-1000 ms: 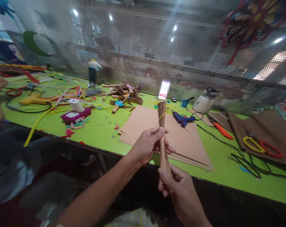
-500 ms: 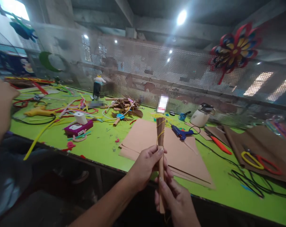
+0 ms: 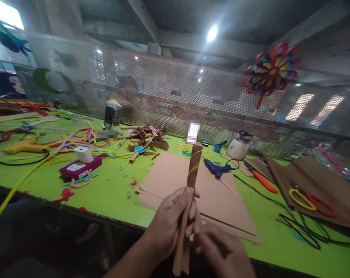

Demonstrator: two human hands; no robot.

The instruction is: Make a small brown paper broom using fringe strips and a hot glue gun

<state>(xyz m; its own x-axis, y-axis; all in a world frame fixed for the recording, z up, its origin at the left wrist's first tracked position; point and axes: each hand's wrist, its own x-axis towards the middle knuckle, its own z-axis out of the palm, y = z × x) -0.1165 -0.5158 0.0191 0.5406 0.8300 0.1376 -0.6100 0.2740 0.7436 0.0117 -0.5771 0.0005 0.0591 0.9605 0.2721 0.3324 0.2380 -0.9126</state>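
My left hand (image 3: 175, 218) is closed around a long folded strip of brown paper (image 3: 184, 241), held upright over the table's front edge. Its upper part is darker brown, and a thin yellow string (image 3: 194, 168) winds around it. Below my grip the strip splays into two folds. My right hand (image 3: 221, 251), smeared by motion, is just right of the strip's lower half; its fingers look bent, but whether they hold anything is hidden by the blur. Behind the strip lie flat sheets of brown paper (image 3: 221, 200) on the green table (image 3: 111, 197).
A blue glue gun (image 3: 218, 168), an orange-handled tool (image 3: 264, 182) and scissors (image 3: 310, 202) lie to the right, with black cords. Left are a purple box (image 3: 80, 168) with a white charger, a yellow glue gun (image 3: 27, 146) and loose coloured strips. A pale jug (image 3: 239, 146) stands behind.
My right hand has come off the strip's lower end and moved right. The strip now tilts, its lower end left and spread into two folds. Another person's arm has left the view at left.
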